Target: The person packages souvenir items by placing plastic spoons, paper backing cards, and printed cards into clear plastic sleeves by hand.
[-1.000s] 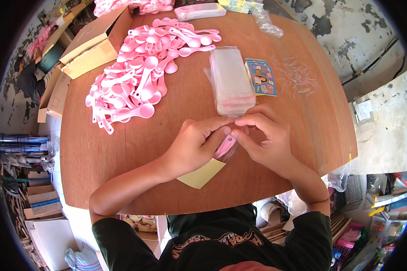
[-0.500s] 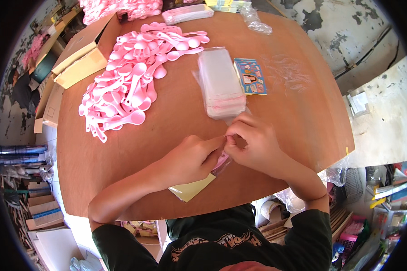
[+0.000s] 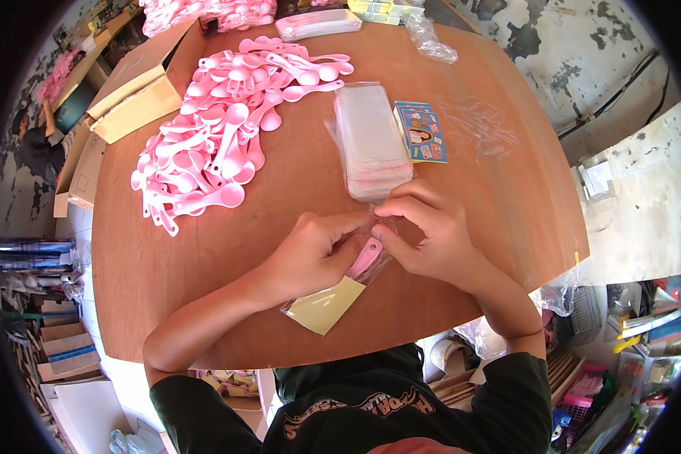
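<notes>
Near the front of the table, my left hand (image 3: 310,253) is closed on a clear plastic bag (image 3: 383,266). Inside the bag are a pink measuring spoon (image 3: 366,257), its holed handle end showing, and a pale yellow card (image 3: 327,304) at the lower end. My left fingers hide the rest of the spoon. My right hand (image 3: 435,238) pinches the bag's upper edge with thumb and forefinger. Just beyond my hands lies a stack of clear bags (image 3: 372,144), with a few blue printed cards (image 3: 422,132) at its right.
A big heap of pink spoons (image 3: 204,151) covers the table's left side, beside an open cardboard box (image 3: 140,83). More bundled spoons (image 3: 208,15), a clear packet (image 3: 318,24) and crumpled plastic (image 3: 431,41) lie along the far edge. A person (image 3: 38,147) is at far left.
My right fingers have shifted and parted a little at the bag's edge. More of the spoon handle and yellow card shows now. The person at far left has moved an arm.
</notes>
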### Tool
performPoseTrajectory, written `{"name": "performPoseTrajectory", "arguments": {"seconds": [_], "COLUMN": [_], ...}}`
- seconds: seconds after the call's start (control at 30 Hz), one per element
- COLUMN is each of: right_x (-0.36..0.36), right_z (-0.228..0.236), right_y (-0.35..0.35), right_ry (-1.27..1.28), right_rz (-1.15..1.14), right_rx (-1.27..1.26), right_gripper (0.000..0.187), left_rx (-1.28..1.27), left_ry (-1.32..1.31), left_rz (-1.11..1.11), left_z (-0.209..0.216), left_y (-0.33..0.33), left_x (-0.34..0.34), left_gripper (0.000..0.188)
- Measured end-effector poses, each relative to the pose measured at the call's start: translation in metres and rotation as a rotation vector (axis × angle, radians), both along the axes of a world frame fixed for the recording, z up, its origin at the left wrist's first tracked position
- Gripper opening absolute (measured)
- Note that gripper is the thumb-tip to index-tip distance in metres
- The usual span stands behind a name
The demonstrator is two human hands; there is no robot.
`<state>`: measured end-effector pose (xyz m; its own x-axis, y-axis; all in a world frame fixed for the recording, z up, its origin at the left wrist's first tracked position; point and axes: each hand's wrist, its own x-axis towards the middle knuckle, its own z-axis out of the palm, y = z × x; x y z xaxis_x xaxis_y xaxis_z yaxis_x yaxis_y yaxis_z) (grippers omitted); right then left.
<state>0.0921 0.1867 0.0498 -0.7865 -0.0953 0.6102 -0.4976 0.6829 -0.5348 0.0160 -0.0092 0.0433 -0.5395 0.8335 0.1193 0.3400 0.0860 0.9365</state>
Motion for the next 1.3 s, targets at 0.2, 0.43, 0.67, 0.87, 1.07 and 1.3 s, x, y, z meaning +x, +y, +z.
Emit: {"name": "performPoseTrajectory", "arguments": {"seconds": [0.2, 0.43, 0.67, 0.87, 1.07, 1.3], "right_x": [0.000, 0.009, 0.010, 0.003, -0.028, -0.019], "right_z": [-0.009, -0.007, -0.006, 0.001, 0.004, -0.008], "right_y": [-0.003, -0.009, -0.005, 0.020, 0.167, 0.344], "right_ry": [0.027, 0.059, -0.100, -0.553, -0.534, 0.321], "right_rz": [-0.053, -0.106, -0.057, 0.092, -0.013, -1.251], "right_rx": [0.166, 0.328, 0.067, -0.862, -1.333, 0.497], "right_gripper": [0.015, 0.014, 0.011, 0.005, 0.009, 0.012], "left_rx": [0.031, -0.091, 0.011, 0.114, 0.325, 0.251], "left_ry": [0.119, 0.237, 0.262, -0.089, -0.560, -0.609], "left_rz": [-0.009, -0.072, -0.125, -0.176, 0.028, -0.028], "left_z": [-0.002, -0.001, -0.005, -0.025, -0.052, -0.049], "left_y": [-0.001, 0.000, 0.001, -0.004, 0.001, 0.005], "left_x": [0.005, 0.012, 0.011, -0.007, -0.019, -0.020], "left_gripper": [0.031, 0.014, 0.026, 0.048, 0.043, 0.043]}}
